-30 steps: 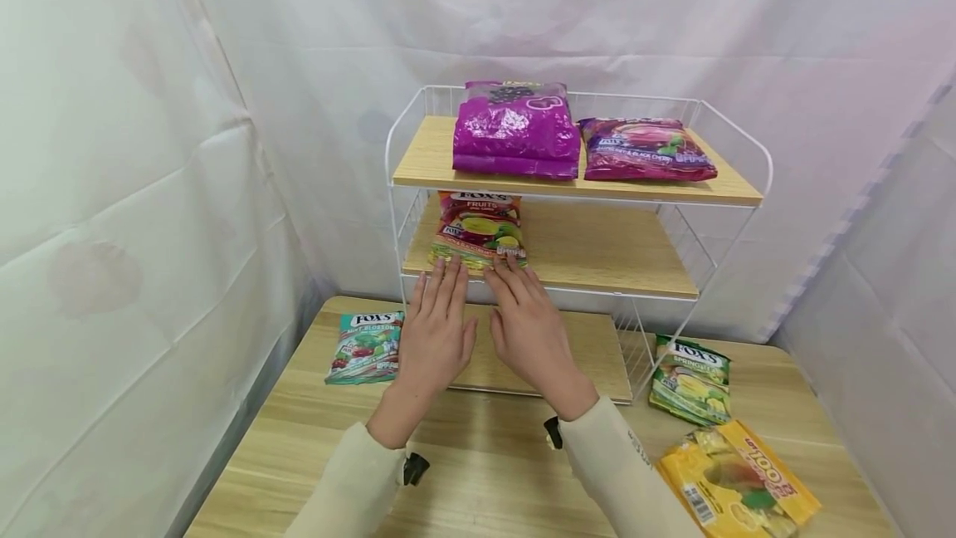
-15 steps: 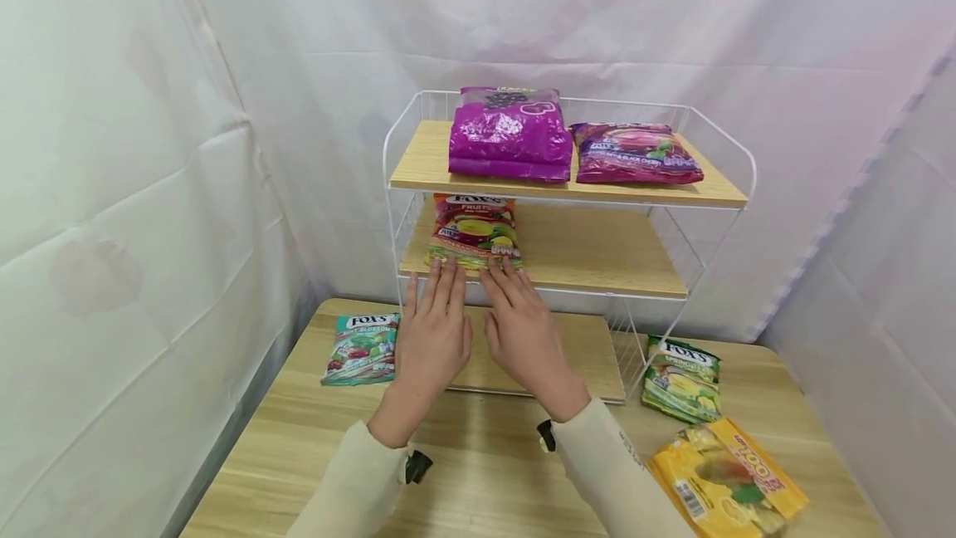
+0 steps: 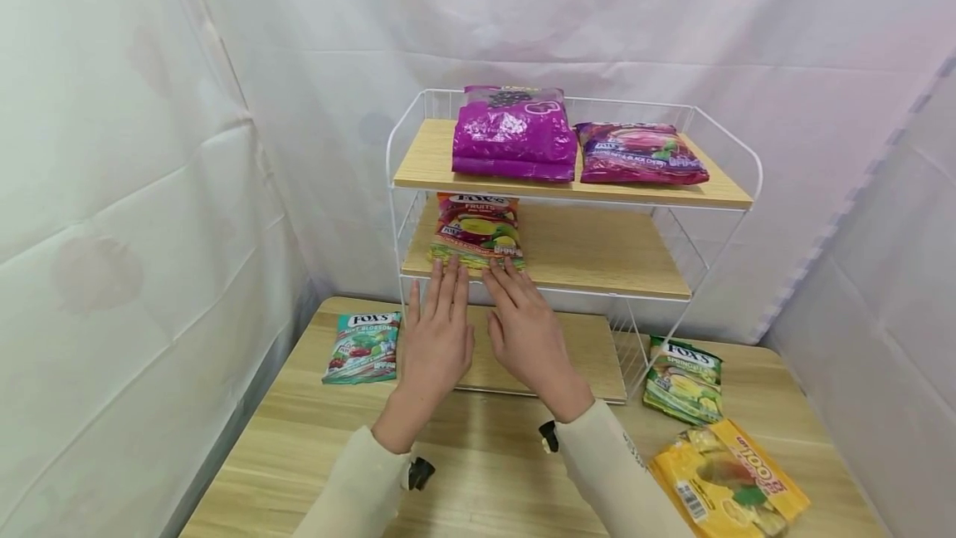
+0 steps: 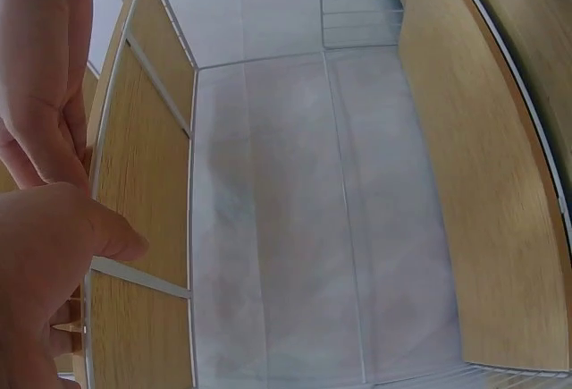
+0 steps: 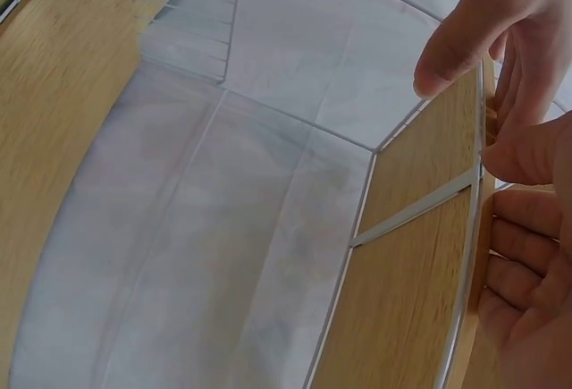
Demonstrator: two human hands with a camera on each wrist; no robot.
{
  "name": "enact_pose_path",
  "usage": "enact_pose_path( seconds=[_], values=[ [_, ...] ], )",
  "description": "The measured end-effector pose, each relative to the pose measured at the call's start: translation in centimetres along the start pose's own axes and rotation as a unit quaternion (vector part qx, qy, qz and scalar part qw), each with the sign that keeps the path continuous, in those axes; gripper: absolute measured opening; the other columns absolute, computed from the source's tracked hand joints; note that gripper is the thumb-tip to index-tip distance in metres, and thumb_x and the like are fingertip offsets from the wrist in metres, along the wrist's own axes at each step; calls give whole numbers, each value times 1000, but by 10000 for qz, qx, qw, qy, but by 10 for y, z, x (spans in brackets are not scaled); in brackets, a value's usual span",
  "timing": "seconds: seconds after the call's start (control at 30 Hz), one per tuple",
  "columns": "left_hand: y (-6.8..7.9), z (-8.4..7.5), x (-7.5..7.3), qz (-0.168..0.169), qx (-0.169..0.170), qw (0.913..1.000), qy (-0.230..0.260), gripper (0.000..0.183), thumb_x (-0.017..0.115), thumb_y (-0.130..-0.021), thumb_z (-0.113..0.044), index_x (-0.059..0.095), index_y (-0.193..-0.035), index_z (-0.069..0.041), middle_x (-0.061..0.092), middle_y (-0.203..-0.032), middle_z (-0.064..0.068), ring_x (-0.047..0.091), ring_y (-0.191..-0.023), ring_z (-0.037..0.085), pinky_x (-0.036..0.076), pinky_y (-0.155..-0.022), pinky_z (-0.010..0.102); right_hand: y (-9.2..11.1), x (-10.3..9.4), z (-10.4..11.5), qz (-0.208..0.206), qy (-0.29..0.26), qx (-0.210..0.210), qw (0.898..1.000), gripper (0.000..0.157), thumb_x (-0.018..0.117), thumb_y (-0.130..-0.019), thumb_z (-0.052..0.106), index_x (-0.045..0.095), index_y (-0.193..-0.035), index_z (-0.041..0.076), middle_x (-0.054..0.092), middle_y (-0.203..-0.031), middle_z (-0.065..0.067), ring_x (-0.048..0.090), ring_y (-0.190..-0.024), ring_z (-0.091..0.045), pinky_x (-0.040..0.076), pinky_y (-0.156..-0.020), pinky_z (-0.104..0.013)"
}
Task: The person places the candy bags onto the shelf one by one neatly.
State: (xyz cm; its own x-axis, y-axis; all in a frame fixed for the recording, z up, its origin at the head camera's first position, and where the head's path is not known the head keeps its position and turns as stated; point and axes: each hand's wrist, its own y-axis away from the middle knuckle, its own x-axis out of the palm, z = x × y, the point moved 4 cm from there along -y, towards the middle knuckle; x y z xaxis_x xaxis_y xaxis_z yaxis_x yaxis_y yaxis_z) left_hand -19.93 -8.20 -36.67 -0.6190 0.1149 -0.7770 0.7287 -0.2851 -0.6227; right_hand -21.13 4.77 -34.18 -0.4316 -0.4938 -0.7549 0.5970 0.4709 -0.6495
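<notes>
A red-and-orange FOX'S Fruits candy bag lies at the left of the middle shelf board. My left hand has its fingers straight, their tips at the bag's lower left edge. My right hand mirrors it, straight fingertips at the lower right edge. In the left wrist view, the left hand is at the board's front edge, with its thumb below. The right wrist view has the right hand along the same edge. The bag is hidden in both wrist views.
On the top board lie a purple bag and a dark red candy bag. A teal mint bag is left of the white wire rack; a green bag and yellow mango bag are on the right.
The head view shifts slightly. Both hands stay at the front edge of the FOX'S Fruits bag, and the bag keeps its place.
</notes>
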Motion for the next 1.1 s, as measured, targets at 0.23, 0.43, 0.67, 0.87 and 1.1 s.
enact_pose_path(
  seconds=[0.23, 0.43, 0.67, 0.87, 1.1],
  values=[
    [4, 2, 5, -92, 71, 9999, 61, 84, 66, -87, -26, 20, -151, 0, 15, -157, 16, 11, -144, 31, 15, -114, 54, 2, 3, -2, -112, -178, -111, 9997, 53, 64, -87, 7, 49, -137, -3, 46, -142, -17, 35, -136, -31, 27, -112, -42],
    [9, 3, 7, -149, 142, 9997, 155, 80, 63, -88, -26, 20, -151, 0, 15, -158, 16, 12, -144, 32, 15, -113, 54, 4, 7, -3, -113, -270, -230, 9993, 53, 62, -88, 9, 47, -137, -4, 43, -143, -18, 32, -137, -32, 24, -113, -44],
    [12, 5, 7, -389, 218, 9983, 381, 79, 64, -87, -22, 23, -149, 3, 18, -157, 16, 15, -143, 32, 19, -112, 55, 8, 10, 0, -8, -222, -402, 9989, 62, 63, -88, 13, 38, -142, -6, 34, -149, -21, 23, -141, -34, 22, -113, -48],
    [20, 10, 7, -510, 231, 9963, 651, 74, 60, -89, -23, 25, -149, 1, 20, -156, 15, 16, -143, 33, 21, -111, 57, 11, 8, 4, -206, -544, -509, 9970, 56, 59, -90, 12, 41, -140, -6, 40, -145, -21, 27, -139, -35, 31, -108, -51],
    [42, 19, 7, -815, 73, 9918, 979, 55, 27, -103, -32, 35, -146, 0, 32, -151, 18, 22, -139, 40, 22, -110, 58, 21, 14, 10, -400, -742, -667, 9942, 50, 57, -91, 10, 46, -138, -3, 45, -142, -16, 34, -136, -33, 35, -107, -45]
  ],
)
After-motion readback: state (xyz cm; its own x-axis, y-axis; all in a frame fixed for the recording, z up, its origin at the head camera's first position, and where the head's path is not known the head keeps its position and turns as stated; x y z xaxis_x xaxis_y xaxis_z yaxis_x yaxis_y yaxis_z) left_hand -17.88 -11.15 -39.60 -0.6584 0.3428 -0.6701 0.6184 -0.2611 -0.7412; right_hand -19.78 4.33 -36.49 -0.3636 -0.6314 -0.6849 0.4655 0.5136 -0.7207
